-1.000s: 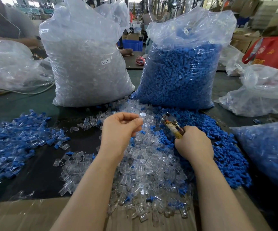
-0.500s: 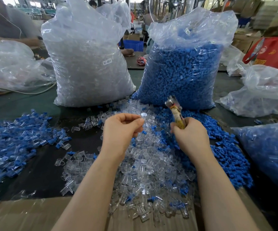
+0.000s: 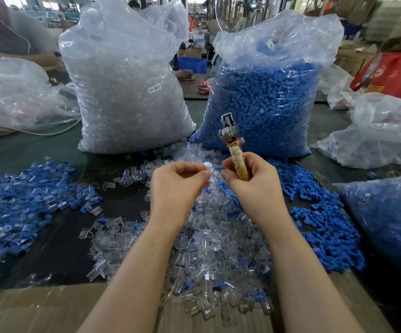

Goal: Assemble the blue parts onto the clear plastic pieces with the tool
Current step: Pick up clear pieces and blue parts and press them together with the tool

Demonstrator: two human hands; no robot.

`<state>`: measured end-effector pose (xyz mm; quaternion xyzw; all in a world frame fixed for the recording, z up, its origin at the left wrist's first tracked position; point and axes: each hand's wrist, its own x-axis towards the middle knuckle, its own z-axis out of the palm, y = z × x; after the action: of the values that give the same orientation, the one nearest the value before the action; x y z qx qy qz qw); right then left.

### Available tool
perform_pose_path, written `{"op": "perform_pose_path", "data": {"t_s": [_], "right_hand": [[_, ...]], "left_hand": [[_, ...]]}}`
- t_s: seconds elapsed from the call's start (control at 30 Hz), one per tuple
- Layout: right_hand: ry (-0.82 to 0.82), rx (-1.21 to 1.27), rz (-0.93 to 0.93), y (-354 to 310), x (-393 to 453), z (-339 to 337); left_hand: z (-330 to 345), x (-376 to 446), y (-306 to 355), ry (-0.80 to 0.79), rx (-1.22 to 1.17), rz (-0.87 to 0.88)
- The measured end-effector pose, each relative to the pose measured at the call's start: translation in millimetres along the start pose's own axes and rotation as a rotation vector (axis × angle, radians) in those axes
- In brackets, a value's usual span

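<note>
My left hand (image 3: 178,188) pinches a small clear plastic piece (image 3: 208,165) between thumb and fingers, above a heap of loose clear pieces (image 3: 209,246). My right hand (image 3: 254,186) grips the tape-wrapped handle of the tool (image 3: 233,145), which stands upright with its metal head at the top. A small blue part (image 3: 220,168) shows at the right hand's fingertips, close to the clear piece. Loose blue parts (image 3: 324,224) lie heaped to the right of the clear heap.
A tall bag of clear pieces (image 3: 127,92) and a tall bag of blue parts (image 3: 266,99) stand behind the heaps. Assembled blue-and-clear pieces (image 3: 21,205) lie at the left. More bags sit at the right (image 3: 391,222), and cardboard (image 3: 38,311) lines the near edge.
My right hand has lifted off the blue heap with the tool, swung it upright and moved left until it meets my left hand, which has stayed in place.
</note>
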<state>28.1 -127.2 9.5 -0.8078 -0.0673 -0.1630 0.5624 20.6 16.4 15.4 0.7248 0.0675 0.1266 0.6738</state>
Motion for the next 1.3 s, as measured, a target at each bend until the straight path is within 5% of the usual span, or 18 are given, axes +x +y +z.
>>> {"op": "perform_pose_path", "data": {"t_s": [0.4,0.83,1.3], "right_hand": [[0.069,-0.304,-0.113,-4.5,-3.9,8.9],[-0.044,-0.209,-0.060,-5.1,-0.3,2.2],[-0.384,-0.162,0.137,2.9,-0.9,-15.0]], "left_hand": [[3.2,-2.5,-0.7,0.029,0.211,0.175],[2.9,-1.1,-3.0,0.014,0.223,0.204],[-5.2,3.2,3.6,0.040,-0.342,0.057]]}}
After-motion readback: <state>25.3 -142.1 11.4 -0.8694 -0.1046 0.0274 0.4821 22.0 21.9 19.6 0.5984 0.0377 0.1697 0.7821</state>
